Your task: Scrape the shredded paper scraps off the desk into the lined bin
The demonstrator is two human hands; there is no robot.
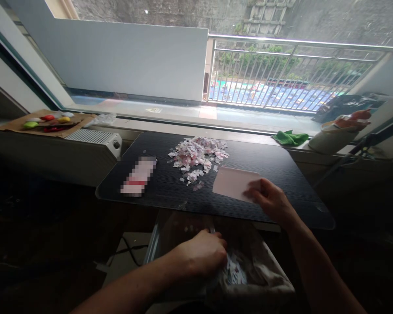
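My right hand (269, 198) grips a flat, pale pink scraper (234, 181) by its right end, and its sheet lies over the dark tabletop (258, 152). To the left of the scraper is a heap of small torn paper scraps (198, 152), white and pinkish, with loose bits along its near side. Below the table's front edge, my left hand (205, 253) is closed above an open bin (275, 272) that has more paper scraps (236, 270) inside. What those fingers hold, if anything, is hidden.
A pixelated pink-and-red item (139, 176) lies on the table's left. Behind, the windowsill bears a green cloth (290, 138) and a pale pot (332, 137) at right. At left are a white heater (94, 139) and a brown board (16, 124) with colourful items. A cable (129, 250) runs beneath.
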